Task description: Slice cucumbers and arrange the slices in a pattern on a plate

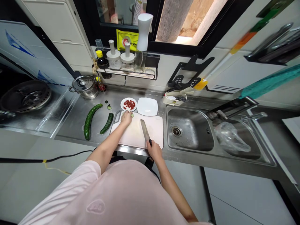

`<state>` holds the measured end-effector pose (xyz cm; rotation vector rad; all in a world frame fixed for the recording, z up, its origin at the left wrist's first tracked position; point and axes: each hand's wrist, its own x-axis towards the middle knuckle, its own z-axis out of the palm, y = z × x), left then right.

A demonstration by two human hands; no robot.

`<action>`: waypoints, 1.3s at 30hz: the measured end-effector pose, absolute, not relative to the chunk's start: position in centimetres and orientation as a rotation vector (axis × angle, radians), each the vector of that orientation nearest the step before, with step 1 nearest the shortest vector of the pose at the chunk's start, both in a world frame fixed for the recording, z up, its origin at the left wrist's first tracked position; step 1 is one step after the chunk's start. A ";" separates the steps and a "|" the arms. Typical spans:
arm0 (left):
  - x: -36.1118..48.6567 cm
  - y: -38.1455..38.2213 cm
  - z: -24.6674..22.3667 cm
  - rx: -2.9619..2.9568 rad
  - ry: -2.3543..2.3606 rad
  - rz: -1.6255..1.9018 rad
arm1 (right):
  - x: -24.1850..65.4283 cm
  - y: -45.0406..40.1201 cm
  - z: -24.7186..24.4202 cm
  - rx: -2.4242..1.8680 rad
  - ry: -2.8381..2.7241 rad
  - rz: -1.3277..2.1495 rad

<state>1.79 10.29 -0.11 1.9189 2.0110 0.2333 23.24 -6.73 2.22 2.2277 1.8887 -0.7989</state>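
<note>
My right hand [154, 151] is wrapped round the dark handle of a kitchen knife [145, 131], whose blade lies over the white cutting board [131, 137] and points away from me. At the board's far left corner, my left hand [127, 118] has its fingers closed over pale green cucumber slices [132, 115], mostly hidden beneath it. Just beyond that hand stands a round plate [122, 105] of chopped red pieces, beside a bare white square plate [147, 107]. Left of the board lie a shorter cucumber [107, 123], a long whole cucumber [91, 121] and small cut ends [109, 107].
The steel sink [189, 131] is right of the board, with a plastic bag [231, 137] in its second basin. A lidded pot [84, 87] and a black wok [25, 93] stand left. A seasoning rack [126, 73] hangs on the back wall.
</note>
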 end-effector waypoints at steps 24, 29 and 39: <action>1.4 8.2 -0.6 1.526 1.923 0.596 | 22.9 -6.7 2.9 2.221 1.858 -0.806; 1.8 6.5 -1.0 1.423 1.872 0.581 | 22.8 -6.7 3.2 2.208 1.840 -0.808; 2.5 4.6 -1.6 1.581 1.949 0.466 | 22.7 -6.5 3.6 2.170 1.871 -0.782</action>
